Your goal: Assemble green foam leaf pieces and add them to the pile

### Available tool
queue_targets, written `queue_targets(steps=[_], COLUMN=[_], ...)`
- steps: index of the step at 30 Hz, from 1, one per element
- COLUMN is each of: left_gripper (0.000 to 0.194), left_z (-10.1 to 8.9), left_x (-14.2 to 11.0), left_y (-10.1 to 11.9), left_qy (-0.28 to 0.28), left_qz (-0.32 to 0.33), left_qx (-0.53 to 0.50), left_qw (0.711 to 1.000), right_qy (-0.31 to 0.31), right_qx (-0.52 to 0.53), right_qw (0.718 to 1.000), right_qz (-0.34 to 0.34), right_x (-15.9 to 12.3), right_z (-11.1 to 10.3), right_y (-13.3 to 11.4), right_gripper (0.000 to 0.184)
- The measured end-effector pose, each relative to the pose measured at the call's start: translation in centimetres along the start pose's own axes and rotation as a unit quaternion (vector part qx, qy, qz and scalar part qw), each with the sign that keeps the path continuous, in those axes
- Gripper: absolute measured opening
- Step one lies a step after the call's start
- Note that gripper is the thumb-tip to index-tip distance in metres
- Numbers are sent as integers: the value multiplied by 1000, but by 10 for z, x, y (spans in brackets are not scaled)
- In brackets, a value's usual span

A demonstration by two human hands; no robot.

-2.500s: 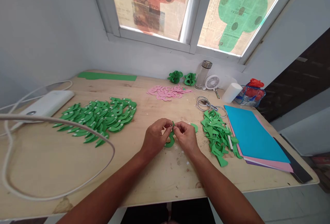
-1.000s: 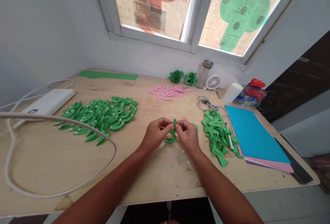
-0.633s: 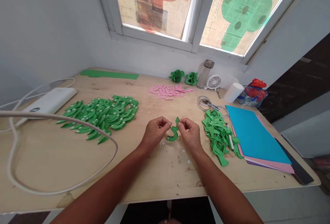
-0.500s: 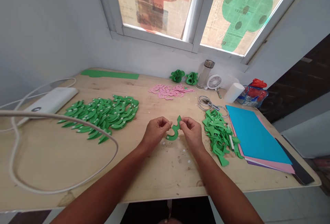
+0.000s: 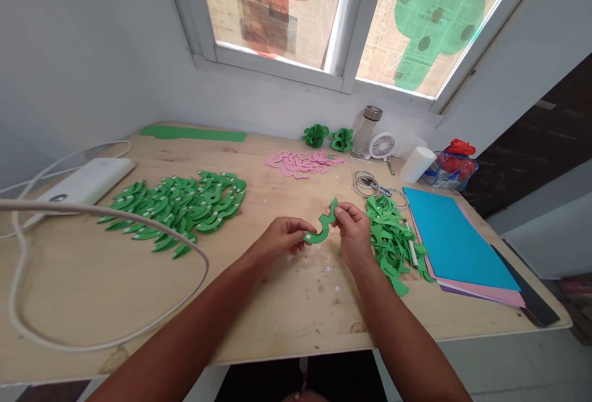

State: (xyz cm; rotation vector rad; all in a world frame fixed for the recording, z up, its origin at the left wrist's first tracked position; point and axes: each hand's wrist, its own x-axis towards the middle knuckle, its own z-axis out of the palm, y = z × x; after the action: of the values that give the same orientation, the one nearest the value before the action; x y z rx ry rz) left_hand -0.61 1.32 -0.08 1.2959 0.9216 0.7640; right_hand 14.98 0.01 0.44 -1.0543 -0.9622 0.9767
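A wavy green paper cutout [image 5: 319, 233] with a small white square near its left end is held just above the table. My right hand [image 5: 355, 229] pinches its upper right end between thumb and fingers. At the lower left end, my left hand [image 5: 287, 235] has its fingers closed on the tip of the cutout. To the left lies a pile of similar green cutouts [image 5: 178, 208], many bearing white squares. A heap of green paper scraps [image 5: 388, 235] lies beside my right hand, with a white pen [image 5: 411, 248] on it.
Pink cutouts [image 5: 303, 163], two green paper ornaments [image 5: 316, 135], a glass bottle [image 5: 367, 127] and a small fan [image 5: 382, 145] stand or lie at the back. Coloured paper sheets [image 5: 462, 242] are at right. A power bank [image 5: 87, 183] and a looping white cable [image 5: 203, 266] occupy the left.
The green cutout has turned and moved right and up with my right hand. My left hand has shifted from its upper part to its lower left end.
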Motion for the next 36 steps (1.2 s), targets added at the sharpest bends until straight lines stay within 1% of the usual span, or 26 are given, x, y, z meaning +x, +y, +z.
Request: queue_targets(steps=[6,9,13,16,19,22,24,26,29,32,36], left_gripper=[29,27,21,21,22,22,23,23,23,22,21], left_z=[-3,-3,-3,-1,0,1,1,0,0,-1,-1], left_x=[-8,-8,-7,-6,-5,-3,-3,-2,-2,-3,-3], left_y=[14,14,10,8,8,8,8,7,7,6,7], left_qy=[-40,-47,-55,-36,-2,39,56,61,63,66,68], left_qz=[-27,-29,-7,11,32,53,59,58,51,48,50], left_qx=[-92,-83,-41,-18,-20,-42,-51,-56,-69,-80,-68], left_qw=[995,995,998,999,999,997,995,995,994,993,994], right_qy=[45,58,66,40,-33,-97,-118,-121,-106,-101,-104], right_qx=[-49,-57,-65,-69,-75,-106,-127,-146,-160,-160,-150], right_qw=[998,996,995,997,996,989,984,982,981,982,983], right_qz=[-22,-30,-31,-11,20,34,30,24,17,18,27], right_x=[1,1,2,3,1,-3,-5,-7,-6,-6,-6], right_z=[-1,-1,-1,-1,1,4,6,7,7,6,7], right_y=[-3,-4,-3,-1,0,0,1,3,4,4,1], right_gripper=[15,15,16,22,27,23,21,20,19,17,15])
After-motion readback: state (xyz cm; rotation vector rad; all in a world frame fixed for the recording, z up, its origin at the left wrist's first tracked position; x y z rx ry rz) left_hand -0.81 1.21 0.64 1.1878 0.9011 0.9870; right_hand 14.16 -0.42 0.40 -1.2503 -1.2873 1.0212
